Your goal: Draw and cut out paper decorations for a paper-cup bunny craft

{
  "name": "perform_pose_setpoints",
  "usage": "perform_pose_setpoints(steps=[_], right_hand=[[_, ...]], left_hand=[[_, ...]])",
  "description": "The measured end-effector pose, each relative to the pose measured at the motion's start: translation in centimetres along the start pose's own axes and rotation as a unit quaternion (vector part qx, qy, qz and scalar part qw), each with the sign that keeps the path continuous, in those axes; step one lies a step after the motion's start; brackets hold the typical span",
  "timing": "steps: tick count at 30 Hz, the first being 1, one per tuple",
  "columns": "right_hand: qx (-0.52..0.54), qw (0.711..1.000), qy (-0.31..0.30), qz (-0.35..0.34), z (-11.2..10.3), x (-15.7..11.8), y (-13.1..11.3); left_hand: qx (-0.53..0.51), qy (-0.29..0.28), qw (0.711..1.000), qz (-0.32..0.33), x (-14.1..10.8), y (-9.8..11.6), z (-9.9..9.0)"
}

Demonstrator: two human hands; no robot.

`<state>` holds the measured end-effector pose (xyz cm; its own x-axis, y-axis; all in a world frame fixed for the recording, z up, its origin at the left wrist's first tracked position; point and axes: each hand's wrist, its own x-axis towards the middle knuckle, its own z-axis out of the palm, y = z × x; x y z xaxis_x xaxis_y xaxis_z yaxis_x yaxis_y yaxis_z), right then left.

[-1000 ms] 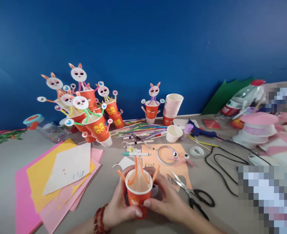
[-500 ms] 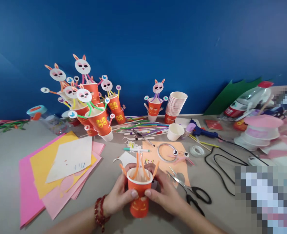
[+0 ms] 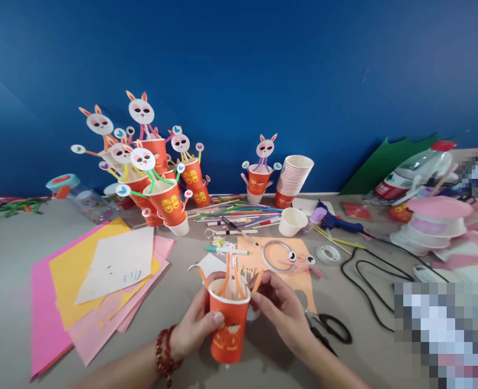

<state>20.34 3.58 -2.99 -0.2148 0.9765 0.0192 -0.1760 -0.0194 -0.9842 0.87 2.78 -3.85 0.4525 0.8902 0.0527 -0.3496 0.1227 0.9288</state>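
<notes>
Two stretches of bare surface point(image 3: 161, 308) flank the work. Left: grey and open between my left hand point(image 3: 196, 324) and the coloured paper sheets point(image 3: 117, 275). Right: tighter, with the scissors point(image 3: 336, 328) lying near my right hand point(image 3: 281, 308), their blades mostly hidden behind it, and the black cable point(image 3: 342, 265) looping beyond. Ahead, little room: peach paper point(image 3: 251, 246) and a green-and-white marker point(image 3: 214, 249) lie past the cup point(image 3: 228, 335), then a spread of thin sticks point(image 3: 243, 212). Far edge runs along the blue wall point(image 3: 239, 97), stacked cups point(image 3: 291, 181) close to it.

Cup itself: front and centre, between my hands, mouth up, the opening visible to me. Red-orange sides, white rim, printed figures and gold marks on the front. Four orange strips point(image 3: 258, 280) at the mouth: two rise from the middle, one leans out at each side. Whether the base touches the surface, I cannot tell.

Left hand curled round the cup's left side, thumb on the front, holding it. Right hand half closed, thumb and fingertips drawn nearly together at the right-hand strip, by the rim; whether they pinch it, I cannot tell. Red beads point(image 3: 165, 351) on my left wrist.
</notes>
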Motion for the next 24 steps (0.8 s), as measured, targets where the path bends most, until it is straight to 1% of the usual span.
perform_pose_setpoints(steps=[6,13,17,19,22,24], right_hand=[[0.045,0.999,-0.002,0.018,0.02,0.01,0.23],[0.069,0.997,-0.009,0.046,0.05,0.05,0.03],[0.07,0.997,-0.011,0.038,-0.02,0.1,-0.13],[0.07,0.997,0.002,0.027,-0.23,0.24,-0.21],[0.073,0.996,0.046,0.018,-0.63,0.5,-0.38],[0.078,0.995,0.058,0.015,-0.83,0.6,-0.45]], left_hand=[[0.041,0.005,0.998,0.038,-0.3,-0.7,-0.57],[0.058,0.01,0.997,0.044,-0.32,-0.63,-0.54],[0.074,0.009,0.996,0.056,-0.24,-0.6,-0.55],[0.082,0.004,0.995,0.058,-0.25,-0.65,-0.55],[0.082,-0.005,0.995,0.052,-0.29,-0.71,-0.51],[0.086,-0.009,0.995,0.048,-0.29,-0.69,-0.48]])
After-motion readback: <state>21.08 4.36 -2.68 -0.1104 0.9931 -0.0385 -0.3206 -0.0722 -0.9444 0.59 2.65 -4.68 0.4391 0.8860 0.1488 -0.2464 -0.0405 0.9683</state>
